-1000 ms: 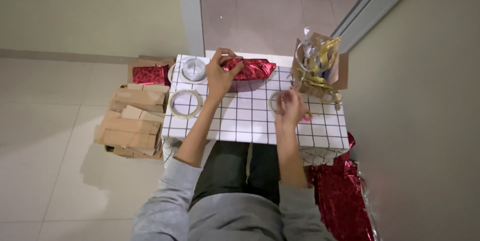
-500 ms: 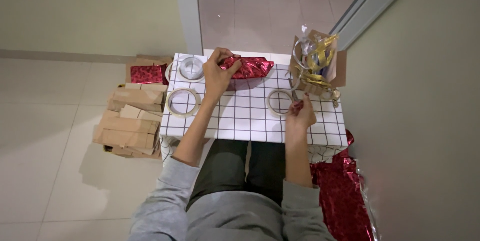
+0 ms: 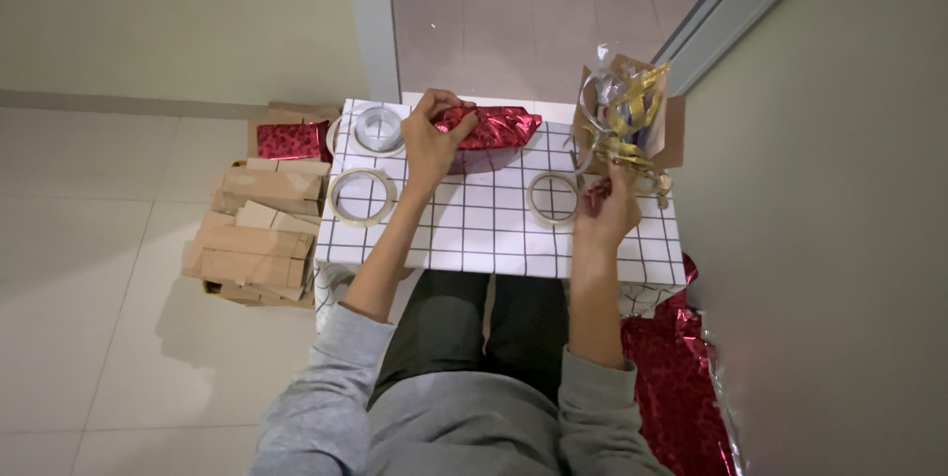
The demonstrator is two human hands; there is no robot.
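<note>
I sit at a small table covered with a white grid-pattern cloth. My left hand grips the left end of a parcel wrapped in shiny red foil, which lies at the table's far edge. My right hand is at the right side, fingers pinched on a small red scrap. It sits just right of a tape roll and just below gold and silver ribbons spilling from an open brown box.
A second tape roll and a clear roll lie on the table's left side. Flat brown cartons and a red wrapped box are on the floor to the left. Red foil sheet lies beside my right leg.
My right hand has moved right, off the tape roll and toward the ribbon box. My left hand has stayed on the red parcel.
</note>
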